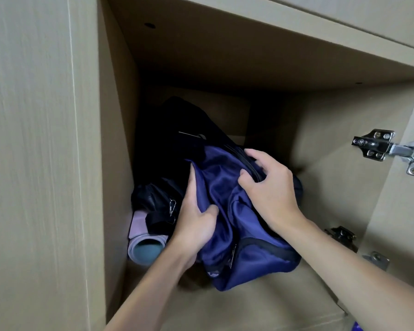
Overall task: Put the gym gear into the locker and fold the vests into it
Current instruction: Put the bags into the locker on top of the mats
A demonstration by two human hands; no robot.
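Locker (115, 139): it is standing open as a beige wood-grain compartment. Its left wall, top board and right wall are closing in round the load, and only the front is giving free access.
Outer panel (34, 163): it is running flush beside the locker's left edge and filling the left of the view.
Locker floor (261, 304): a bare strip is lying open at the front and to the right of the bags. The back right corner is also sitting free, in shadow.
Blue bag (225, 187): it is resting crumpled on the locker floor near the middle, leaning against the black bag, with its zip edge turned up towards the right.
Black bag (167, 144): it is sitting behind and left of the blue bag, reaching into the dark back left corner.
Right hand (270, 187): its curled fingers are gripping the blue bag along the zip edge.
Left hand (196, 223): it is pinching a fold of the blue bag's fabric between thumb and fingers.
Rolled mat (145, 249): it is lying along the left wall, its open end facing the front, partly under the black bag.
Hinges (390, 149): two metal ones are sitting on the right wall, upper and lower, jutting towards the opening.
Clip (172, 206): it is hanging off the black bag, just beside the left hand.
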